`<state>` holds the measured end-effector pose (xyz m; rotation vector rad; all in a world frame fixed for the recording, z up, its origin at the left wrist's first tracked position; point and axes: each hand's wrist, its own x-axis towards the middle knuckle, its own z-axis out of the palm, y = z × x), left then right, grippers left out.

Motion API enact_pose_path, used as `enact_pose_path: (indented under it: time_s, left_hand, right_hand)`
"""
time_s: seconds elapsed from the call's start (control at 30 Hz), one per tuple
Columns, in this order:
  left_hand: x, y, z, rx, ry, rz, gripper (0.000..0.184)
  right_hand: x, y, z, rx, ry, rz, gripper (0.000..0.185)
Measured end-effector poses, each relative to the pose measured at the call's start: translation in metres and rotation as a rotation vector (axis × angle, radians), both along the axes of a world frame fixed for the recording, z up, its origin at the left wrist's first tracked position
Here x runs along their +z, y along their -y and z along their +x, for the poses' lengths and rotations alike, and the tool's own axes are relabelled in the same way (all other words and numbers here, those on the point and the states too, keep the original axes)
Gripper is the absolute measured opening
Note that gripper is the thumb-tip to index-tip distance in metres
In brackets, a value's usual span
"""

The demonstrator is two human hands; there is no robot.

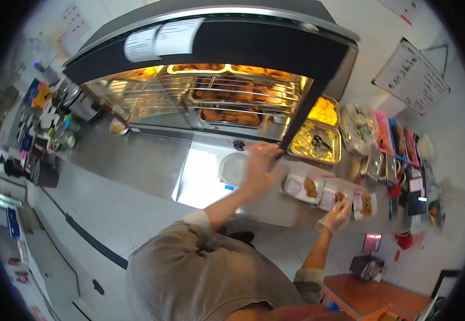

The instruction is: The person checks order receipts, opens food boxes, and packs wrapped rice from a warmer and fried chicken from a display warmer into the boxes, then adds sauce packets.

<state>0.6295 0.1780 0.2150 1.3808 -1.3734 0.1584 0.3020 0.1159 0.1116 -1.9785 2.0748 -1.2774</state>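
Note:
My left hand point(262, 168), bare and smeared by motion, is at the lower front corner of the heated display cabinet point(216, 40), by its black post. Whether its fingers grip the cabinet does not show. A clear plastic glove covers my right hand point(335, 216). Its fingers close around a small piece of fried chicken point(339, 197) at the middle takeaway box point(327, 200). Left of that stands another open box point(295, 187) with a fried piece point(310, 187) in it. A third box point(357, 206) on the right holds fried food point(366, 205).
Trays of fried chicken point(230, 116) sit on racks inside the lit cabinet. Black tongs point(321, 142) lie in a foil-lined tray point(302, 151). A round pale lid or container point(233, 169) is on the steel counter point(147, 166). Metal containers point(372, 163) stand at the right.

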Motion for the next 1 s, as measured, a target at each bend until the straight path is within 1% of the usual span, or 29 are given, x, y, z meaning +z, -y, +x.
enact_pose_path:
  time_s: [0.03, 0.07, 0.1, 0.13, 0.23, 0.27, 0.3, 0.33, 0.37, 0.4, 0.43, 0.47, 0.5, 0.53, 0.57, 0.67, 0.73, 0.77, 0.8, 0.9, 1.0]
  left_hand:
    - [-0.005, -0.002, 0.044, 0.324, -0.272, 0.036, 0.062]
    - [0.005, 0.000, 0.102, 0.547, -0.213, -0.182, 0.070]
    - [0.007, -0.002, 0.153, 0.667, -0.200, -0.121, 0.071]
    - [0.004, -0.007, 0.186, 0.785, -0.195, -0.057, 0.071]
    - [-0.004, -0.001, 0.208, 0.699, -0.135, 0.186, 0.071]
    - [0.002, -0.004, 0.206, 0.527, -0.300, 0.208, 0.065]
    - [0.005, -0.004, 0.193, 0.551, -0.272, 0.215, 0.063]
    - [0.018, -0.004, 0.177, 0.573, -0.244, 0.224, 0.062]
    - [0.020, 0.001, 0.175, 0.687, -0.268, 0.165, 0.066]
    - [0.017, 0.006, 0.184, 0.686, -0.332, 0.083, 0.068]
    - [0.005, 0.013, 0.193, 0.681, -0.401, 0.002, 0.071]
    - [-0.006, 0.021, 0.200, 0.674, -0.475, -0.079, 0.074]
    - [-0.016, 0.023, 0.209, 0.631, -0.434, -0.111, 0.077]
    - [-0.011, 0.020, 0.209, 0.566, -0.503, -0.116, 0.078]
    - [-0.011, 0.020, 0.209, 0.548, -0.477, -0.121, 0.078]
    - [-0.013, 0.016, 0.193, 0.444, -0.412, -0.057, 0.077]
    - [-0.018, 0.019, 0.175, 0.342, -0.400, -0.019, 0.078]
    - [-0.023, 0.025, 0.167, 0.281, -0.406, -0.023, 0.078]
    - [-0.028, 0.030, 0.158, 0.220, -0.412, -0.029, 0.079]
    - [-0.017, 0.043, 0.125, 0.050, -0.497, 0.041, 0.078]
    - [-0.014, 0.059, 0.087, 0.001, -0.460, 0.094, 0.079]
  right_hand:
    - [-0.004, -0.022, 0.018, 0.035, 0.057, -0.005, 0.020]
    - [-0.015, -0.041, 0.033, 0.067, 0.118, -0.007, 0.020]
    - [-0.040, -0.059, 0.044, 0.117, 0.171, 0.043, 0.019]
    - [-0.063, -0.075, 0.053, 0.165, 0.216, 0.095, 0.018]
    - [-0.070, -0.104, 0.093, 0.413, 0.280, 0.159, 0.017]
    - [-0.068, -0.100, 0.103, 0.407, 0.377, 0.157, 0.017]
    - [-0.065, -0.092, 0.112, 0.397, 0.473, 0.155, 0.018]
    - [-0.054, -0.087, 0.122, 0.389, 0.468, 0.150, 0.019]
    - [-0.040, -0.082, 0.133, 0.381, 0.463, 0.145, 0.019]
    - [0.001, -0.078, 0.144, 0.373, 0.360, 0.136, 0.020]
    - [0.024, -0.077, 0.150, 0.362, 0.253, 0.128, 0.020]
    - [0.025, -0.077, 0.150, 0.349, 0.248, 0.086, 0.022]
    - [0.021, -0.075, 0.147, 0.335, 0.243, 0.039, 0.024]
    - [0.016, -0.074, 0.146, 0.322, 0.241, -0.007, 0.027]
    - [0.010, -0.080, 0.143, 0.244, 0.158, 0.013, 0.026]
    - [-0.045, -0.100, 0.124, 0.204, 0.373, 0.204, 0.026]
    - [-0.067, -0.112, 0.123, 0.257, 0.639, 0.152, 0.024]
    - [-0.070, -0.116, 0.124, 0.288, 0.774, 0.122, 0.024]
    - [-0.071, -0.116, 0.122, 0.270, 0.780, 0.130, 0.025]
    - [-0.060, -0.109, 0.109, 0.220, 0.783, 0.171, 0.029]
    - [-0.051, -0.106, 0.084, 0.198, 0.755, 0.252, 0.034]
